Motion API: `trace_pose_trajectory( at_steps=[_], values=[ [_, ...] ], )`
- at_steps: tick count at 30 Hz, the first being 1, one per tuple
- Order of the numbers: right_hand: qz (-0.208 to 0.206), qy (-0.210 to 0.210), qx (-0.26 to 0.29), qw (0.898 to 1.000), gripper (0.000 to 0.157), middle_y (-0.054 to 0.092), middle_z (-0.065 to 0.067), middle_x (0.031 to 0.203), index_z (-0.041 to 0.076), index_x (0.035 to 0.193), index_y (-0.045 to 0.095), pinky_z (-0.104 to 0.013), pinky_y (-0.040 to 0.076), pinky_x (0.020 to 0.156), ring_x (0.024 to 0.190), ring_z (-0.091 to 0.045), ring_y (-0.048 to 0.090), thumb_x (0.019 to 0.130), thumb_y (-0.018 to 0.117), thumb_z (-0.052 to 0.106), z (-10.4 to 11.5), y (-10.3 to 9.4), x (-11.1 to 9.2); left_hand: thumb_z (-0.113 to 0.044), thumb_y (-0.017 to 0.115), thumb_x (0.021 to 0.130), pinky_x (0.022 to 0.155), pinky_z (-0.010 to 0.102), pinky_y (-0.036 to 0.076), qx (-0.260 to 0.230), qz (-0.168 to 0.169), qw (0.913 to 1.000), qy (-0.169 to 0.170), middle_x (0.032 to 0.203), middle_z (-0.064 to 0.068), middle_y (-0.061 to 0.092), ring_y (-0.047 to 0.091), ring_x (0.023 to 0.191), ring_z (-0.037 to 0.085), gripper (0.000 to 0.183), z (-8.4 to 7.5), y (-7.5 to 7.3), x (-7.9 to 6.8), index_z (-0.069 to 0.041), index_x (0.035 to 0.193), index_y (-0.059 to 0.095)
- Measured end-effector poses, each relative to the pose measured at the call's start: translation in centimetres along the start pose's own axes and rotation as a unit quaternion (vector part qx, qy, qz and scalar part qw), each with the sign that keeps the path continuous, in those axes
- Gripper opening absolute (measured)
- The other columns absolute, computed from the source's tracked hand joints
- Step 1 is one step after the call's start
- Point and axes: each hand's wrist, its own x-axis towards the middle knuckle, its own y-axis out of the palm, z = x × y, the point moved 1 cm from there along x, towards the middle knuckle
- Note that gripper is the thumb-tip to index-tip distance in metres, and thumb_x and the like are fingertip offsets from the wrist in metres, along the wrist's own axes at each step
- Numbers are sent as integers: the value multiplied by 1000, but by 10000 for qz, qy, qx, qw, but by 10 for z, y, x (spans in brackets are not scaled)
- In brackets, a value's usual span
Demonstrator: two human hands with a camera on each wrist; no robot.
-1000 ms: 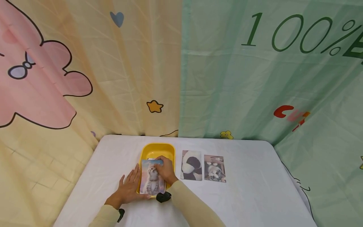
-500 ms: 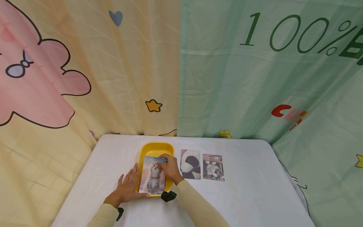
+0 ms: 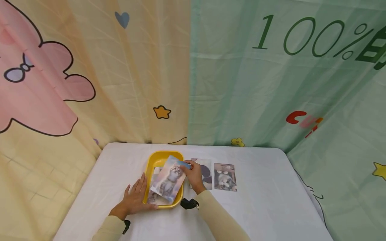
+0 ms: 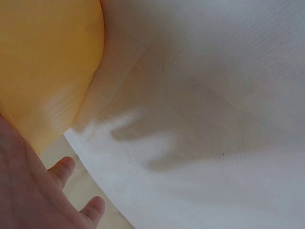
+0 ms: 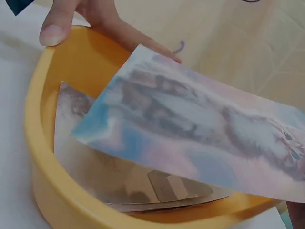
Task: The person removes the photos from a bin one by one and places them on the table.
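My right hand point(image 3: 194, 175) pinches a kitten picture card point(image 3: 170, 180) by its top right corner, thumb on the printed face. The card is tilted and lifted over a yellow tray point(image 3: 165, 152). Under it, several more picture cards point(image 5: 105, 176) lie stacked in the tray, partly covered by the kitten card. My left hand point(image 3: 135, 198) rests along the tray's left side with fingers straight and spread, its thumb at the near rim. In the left wrist view, the yellow wall point(image 4: 47, 57) of the tray stands beside the hand point(image 4: 24, 186).
Right of the tray, a black-and-white plush picture card point(image 3: 206, 170) lies flat on the white table point(image 3: 259, 201), partly behind my right hand. Beside it is a card with a grey-and-white animal point(image 3: 225, 177). Printed curtains point(image 3: 229, 83) rise behind the table's far edge.
My right hand has moved right and lifted the kitten card, which has turned clockwise and now uncovers other cards in the tray. My left hand has stayed at the tray.
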Motion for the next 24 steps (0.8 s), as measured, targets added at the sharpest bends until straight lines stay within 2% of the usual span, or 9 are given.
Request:
trace_pose_trajectory(
  at_steps=[2, 4, 7, 9, 17, 24],
  values=[
    [-84, 269, 306, 9991, 25, 67, -20, 83, -10, 107, 67, -21, 47, 52, 62, -10, 57, 86, 71, 4, 9, -8, -2, -71, 69, 69, 107, 68, 4, -2, -9, 10000, -11, 159, 23, -3, 13, 142, 44, 131, 0, 0, 0, 8, 151, 4],
    [-159, 473, 540, 9973, 27, 68, -16, 85, -11, 109, 66, -23, 51, 54, 66, -10, 61, 87, 70, 3, 14, -18, -3, -71, 69, 69, 107, 68, 4, -5, 2, 10000, -20, 159, 23, -3, 13, 142, 45, 131, -1, 0, 1, 8, 151, 4],
    [-234, 542, 671, 9960, 28, 70, -11, 83, -9, 112, 66, -24, 54, 58, 68, -10, 63, 88, 70, 5, 13, -33, -2, -73, 68, 68, 108, 68, 3, 22, 24, 10000, -67, 159, 22, -5, 12, 143, 44, 133, 0, 0, 2, 8, 151, 3],
    [-295, 561, 712, 9954, 29, 69, -5, 80, -5, 112, 67, -24, 53, 59, 68, -9, 64, 87, 71, 8, 3, -45, 2, -74, 67, 67, 108, 68, 3, 45, 17, 10000, -74, 159, 22, -5, 12, 142, 45, 133, 0, 1, 3, 8, 151, 3],
    [-539, 428, 171, 9975, 26, 60, 3, 66, -2, 109, 68, -24, 47, 56, 63, -8, 55, 87, 72, 11, -3, -97, 1, -75, 68, 66, 108, 67, 1, 26, 59, 9998, -195, 159, 22, -6, 11, 142, 45, 135, 4, 3, 4, 8, 150, 3],
    [-752, 662, -127, 9949, 28, 64, 1, 77, -1, 112, 65, -22, 47, 56, 66, -9, 56, 88, 71, 12, -9, -168, -2, -74, 68, 66, 108, 67, 0, -37, 116, 9997, -196, 159, 22, -7, 10, 142, 46, 135, 3, 5, 6, 8, 151, 1]
  ],
)
